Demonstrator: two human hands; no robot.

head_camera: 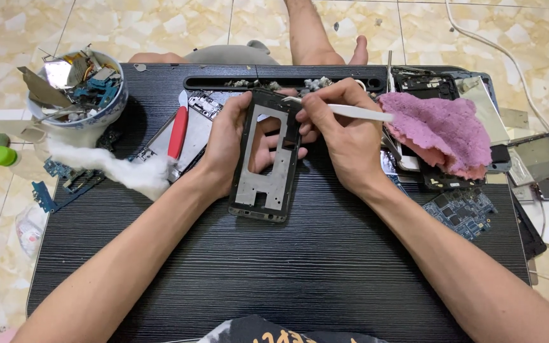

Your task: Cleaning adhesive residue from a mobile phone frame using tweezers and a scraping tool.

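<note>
My left hand (230, 143) grips a grey metal phone frame (268, 178) with a black rim, holding it tilted above the dark wood-grain table (274, 267). Fingers show through its rectangular cut-out. My right hand (344, 143) holds a white tweezer-like tool (357, 112), its tip touching the frame's upper right corner.
A pink cloth (440, 130) lies at the right over phone parts. A blue circuit board (462, 209) sits below it. A bowl of scrap parts (77, 89), white cotton (128, 171), a red-handled tool (177, 132) and glass panels (541, 159) surround the work spot. Someone's leg (306, 32) rests beyond the table.
</note>
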